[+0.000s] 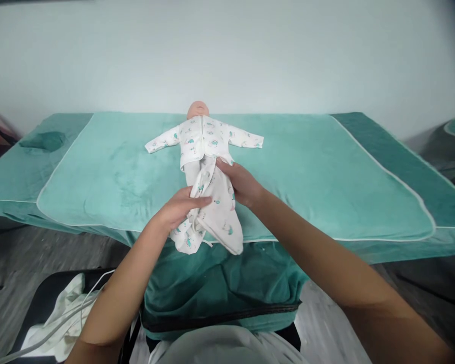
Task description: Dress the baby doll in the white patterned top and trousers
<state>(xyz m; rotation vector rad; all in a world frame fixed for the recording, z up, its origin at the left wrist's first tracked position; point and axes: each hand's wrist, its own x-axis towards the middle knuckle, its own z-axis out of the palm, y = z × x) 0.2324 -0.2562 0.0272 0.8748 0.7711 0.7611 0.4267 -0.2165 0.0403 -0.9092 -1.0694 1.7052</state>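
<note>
1. A doll (197, 109) lies on a bed (11, 169), its head near the white wall (227, 55) and its legs towards the person.
2. The doll wears a white jacket (205, 139) with a small teal print; both sleeves spread out to the sides, and the front meets along the middle.
3. Matching white printed trousers (224, 215) lie bunched below the jacket's hem, in front of the doll's lower body, with their lower end hanging at the near edge of the bed. A pale leg (191, 172) shows beside them; whether a leg is inside the cloth cannot be told.
4. The left hand (182, 205) is closed on the trousers at their left side, thumb laid across the top of the cloth.
5. The right hand (240, 182) grips the upper right edge of the trousers, thumb close to the jacket's hem.
6. A light teal cover (318, 167) with white piping lies over the bed, and a darker green cloth (227, 283) hangs at the near side.
7. At lower left, a crumpled pale cloth (68, 308) and a white cable (56, 326) rest on a black chair (45, 293).
</note>
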